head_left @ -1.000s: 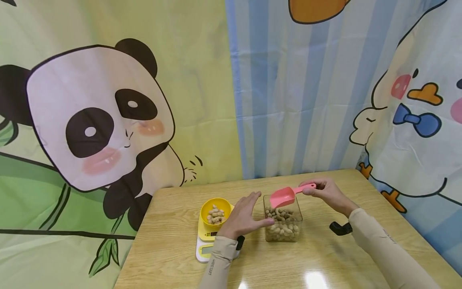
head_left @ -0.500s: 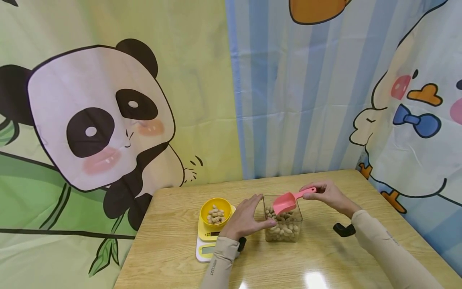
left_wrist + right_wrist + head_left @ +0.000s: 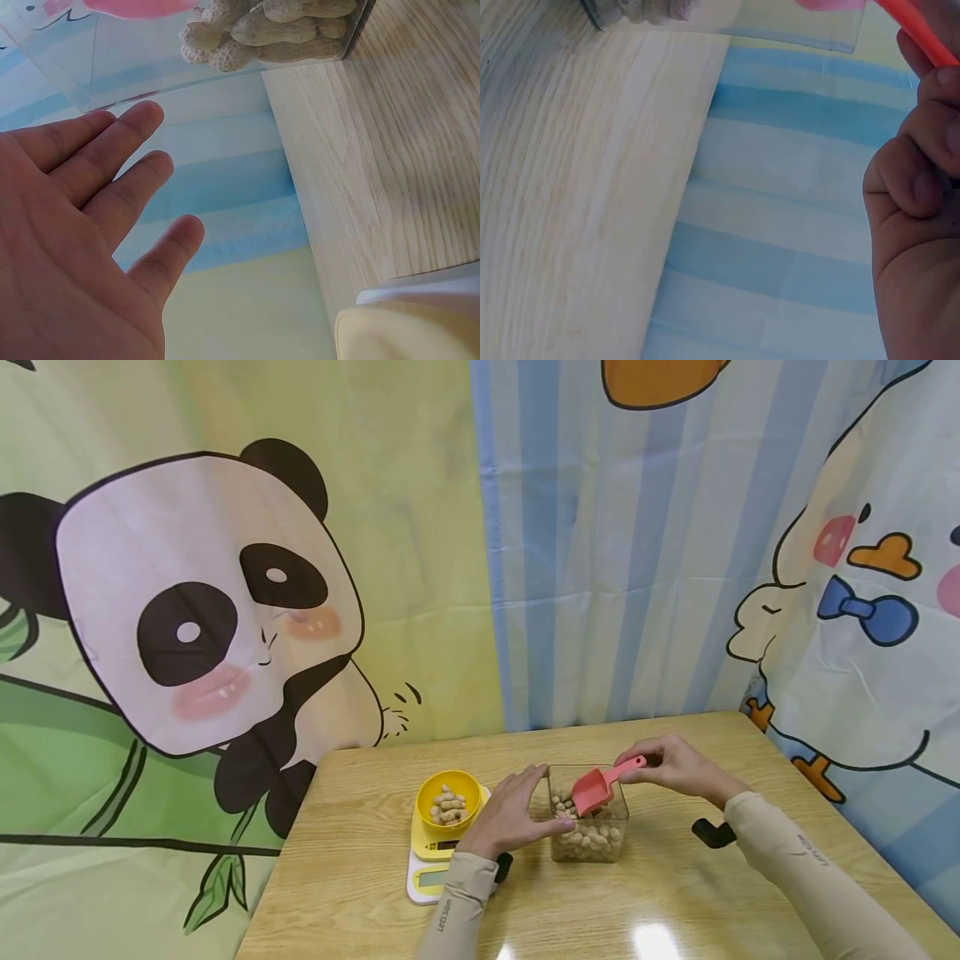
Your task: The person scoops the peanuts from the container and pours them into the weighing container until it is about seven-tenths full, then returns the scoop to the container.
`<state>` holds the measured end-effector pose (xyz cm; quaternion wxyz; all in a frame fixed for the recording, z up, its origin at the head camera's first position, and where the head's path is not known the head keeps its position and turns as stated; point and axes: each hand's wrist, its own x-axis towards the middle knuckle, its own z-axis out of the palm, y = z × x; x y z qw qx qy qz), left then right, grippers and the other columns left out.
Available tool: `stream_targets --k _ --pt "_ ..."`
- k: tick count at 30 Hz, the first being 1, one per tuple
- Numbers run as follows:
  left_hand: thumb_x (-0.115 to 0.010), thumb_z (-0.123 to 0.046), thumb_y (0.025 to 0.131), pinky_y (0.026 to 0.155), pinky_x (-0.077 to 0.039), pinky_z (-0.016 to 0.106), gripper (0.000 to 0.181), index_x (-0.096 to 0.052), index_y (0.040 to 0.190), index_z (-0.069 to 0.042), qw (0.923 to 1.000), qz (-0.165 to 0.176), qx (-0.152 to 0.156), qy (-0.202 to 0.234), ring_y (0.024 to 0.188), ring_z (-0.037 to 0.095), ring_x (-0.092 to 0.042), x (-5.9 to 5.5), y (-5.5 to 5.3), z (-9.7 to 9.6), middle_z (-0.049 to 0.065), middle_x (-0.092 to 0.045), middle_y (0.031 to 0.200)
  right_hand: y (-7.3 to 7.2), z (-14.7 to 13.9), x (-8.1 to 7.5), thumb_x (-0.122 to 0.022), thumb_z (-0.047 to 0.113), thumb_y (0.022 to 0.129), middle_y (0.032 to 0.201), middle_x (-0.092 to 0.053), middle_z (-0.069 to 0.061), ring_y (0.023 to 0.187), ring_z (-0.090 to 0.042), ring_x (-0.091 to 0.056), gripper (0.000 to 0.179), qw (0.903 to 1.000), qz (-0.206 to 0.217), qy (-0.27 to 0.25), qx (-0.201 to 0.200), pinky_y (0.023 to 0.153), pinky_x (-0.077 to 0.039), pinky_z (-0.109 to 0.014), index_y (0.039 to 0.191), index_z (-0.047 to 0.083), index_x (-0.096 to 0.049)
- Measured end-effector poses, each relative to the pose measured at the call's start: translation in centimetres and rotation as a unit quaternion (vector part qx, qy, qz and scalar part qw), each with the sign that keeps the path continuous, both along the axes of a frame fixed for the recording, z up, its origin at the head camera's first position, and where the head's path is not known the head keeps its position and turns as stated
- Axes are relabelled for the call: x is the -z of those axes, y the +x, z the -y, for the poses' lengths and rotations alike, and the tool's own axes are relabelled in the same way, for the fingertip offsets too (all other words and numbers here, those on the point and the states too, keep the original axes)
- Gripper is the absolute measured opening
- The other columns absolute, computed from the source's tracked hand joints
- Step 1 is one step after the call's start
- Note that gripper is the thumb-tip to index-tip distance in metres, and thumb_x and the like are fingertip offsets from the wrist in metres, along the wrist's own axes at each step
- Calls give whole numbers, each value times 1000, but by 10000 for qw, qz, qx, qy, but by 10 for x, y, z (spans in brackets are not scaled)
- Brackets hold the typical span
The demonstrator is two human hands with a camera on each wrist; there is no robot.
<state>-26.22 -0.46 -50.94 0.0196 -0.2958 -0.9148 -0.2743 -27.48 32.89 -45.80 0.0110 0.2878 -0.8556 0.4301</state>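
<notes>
My right hand (image 3: 678, 766) grips the handle of a pink scoop (image 3: 592, 792) whose bowl tilts down inside a clear square container (image 3: 611, 819). Peanuts (image 3: 588, 841) in their shells fill the lower part of this container, and the scoop's tip is at their surface. In the right wrist view curled fingers (image 3: 911, 180) surround the scoop handle (image 3: 917, 30). On the container's left side my left hand (image 3: 506, 818) stays with fingers straight and spread, thumb reaching across the front. The left wrist view has its fingertips right by the clear wall (image 3: 142, 71).
Left of my left hand, a yellow bowl (image 3: 424, 789) with some peanuts (image 3: 448, 806) stands on a yellow and white kitchen scale (image 3: 420, 885), partly hidden by my wrist. All rest on a wooden table (image 3: 345, 860) before a cartoon-printed curtain (image 3: 420, 568).
The scoop has moved down into the container and tipped more steeply, its tip now at the peanuts. My left hand has shifted slightly right, toward the container.
</notes>
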Motion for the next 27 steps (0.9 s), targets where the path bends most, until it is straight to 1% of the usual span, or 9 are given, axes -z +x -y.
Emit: stream_targets --k 3,5,10,16,18,20,24,26,27 --pt "-49 -92 76 124 -18 42 107 -30 161 -30 10000 33 -8 1 149 19 -31 -1 0 0 -8 -36 161 -1 5 0 -81 24 88 82 -71 6 54 -5 -46 17 9994 -270 70 -190 46 -43 -25 105 23 -78" --pt "-50 -91 76 124 -19 42 107 -31 161 -28 10000 41 -4 14 149 19 -31 -1 0 0 -9 -36 161 -2 9 0 -81 24 88 83 -71 7 56 -5 -47 17 9991 -300 122 -290 47 -44 -24 105 23 -78" --pt "-52 -90 77 123 -21 44 107 -33 160 -25 10000 2 -6 57 148 20 -33 -1 0 0 -10 -39 159 -4 16 5 -79 29 89 84 -71 5 58 -4 -47 16 9989 20 216 -426 49 -43 -23 105 25 -79" --pt "-52 -89 77 122 -25 45 106 -30 161 -28 9999 60 31 139 147 21 -36 1 0 -1 -11 -41 157 -7 14 13 -79 27 90 89 -74 0 55 -3 -42 14 9985 231 120 -487 47 -40 -23 105 24 -80" --pt "-52 -90 77 121 -28 45 106 -30 161 -29 9998 113 31 165 146 20 -37 2 0 -2 -12 -42 157 -7 13 15 -79 26 90 86 -73 -1 54 -3 -40 15 9984 301 73 -473 46 -39 -24 105 24 -80" --pt "-52 -90 76 120 -30 45 106 -30 161 -29 9997 139 37 198 144 20 -39 3 1 -2 -13 -43 155 -5 13 18 -79 28 90 77 -71 0 52 -3 -38 15 9985 415 31 -344 44 -37 -23 105 25 -80" --pt "-53 -90 76 115 -37 45 107 -30 160 -29 9996 131 19 235 140 19 -44 3 0 -2 -13 -46 153 -5 15 23 -79 26 90 60 -58 3 47 -3 -32 15 9982 548 -169 -147 40 -31 -23 105 23 -79" --pt "-54 -90 76 112 -40 45 105 -31 160 -30 9996 126 19 264 138 19 -46 2 -1 -2 -13 -47 152 -7 16 25 -79 24 90 58 -56 2 47 -3 -31 15 9981 565 -239 -108 40 -30 -23 105 22 -79" --pt "-54 -89 76 111 -42 46 105 -31 159 -30 9995 132 18 293 137 19 -46 1 -1 -2 -13 -48 151 -8 16 25 -79 23 90 60 -58 2 47 -2 -30 15 9981 557 -254 -112 40 -30 -23 105 21 -79"
